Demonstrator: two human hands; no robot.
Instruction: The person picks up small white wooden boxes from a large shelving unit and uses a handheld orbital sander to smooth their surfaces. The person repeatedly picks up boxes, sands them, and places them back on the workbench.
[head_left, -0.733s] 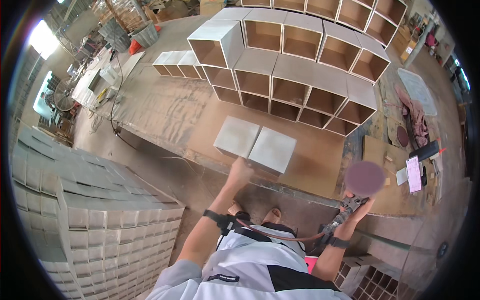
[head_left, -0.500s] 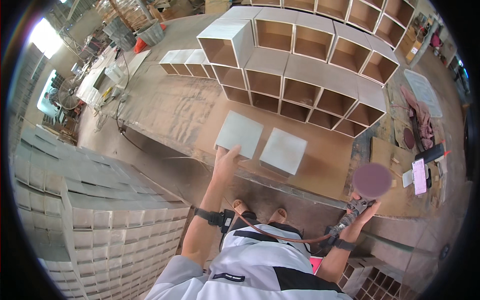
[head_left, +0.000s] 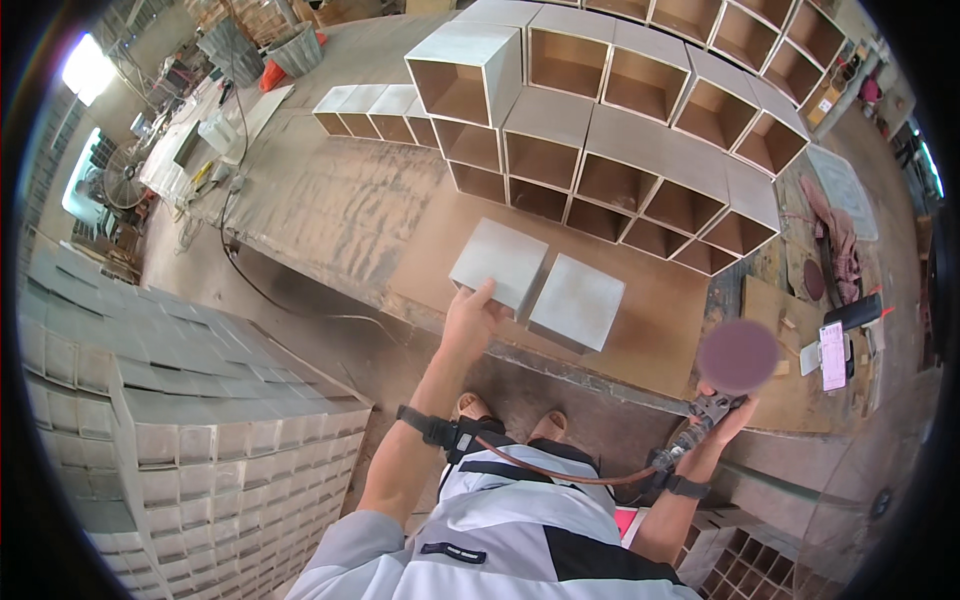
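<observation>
My left hand (head_left: 475, 318) is at the near edge of a pale grey box (head_left: 500, 262), gripping its near left side with a finger over the top face. Close on its right sits a second box of the same kind (head_left: 580, 300), untouched, top face up. Held in my right hand (head_left: 733, 422) is a hose-fed hand sander (head_left: 695, 432). Its round purple-brown sanding disc (head_left: 738, 356) faces up, over the right part of the table and clear of both boxes. The fingers of my right hand are partly hidden behind the sander.
Behind the boxes, stacked open-fronted boxes (head_left: 590, 130) stand on a brown board (head_left: 420, 260). A tall stack of boxes (head_left: 250, 470) rises at my left. The sander's brown hose (head_left: 560, 478) crosses my body. A phone (head_left: 833, 355) and a pink cloth (head_left: 835, 225) lie at right.
My left hand has shifted the left box rightward, closer to the second box, and its front side shows more. The sander stays raised in my right hand. The view has shifted slightly.
</observation>
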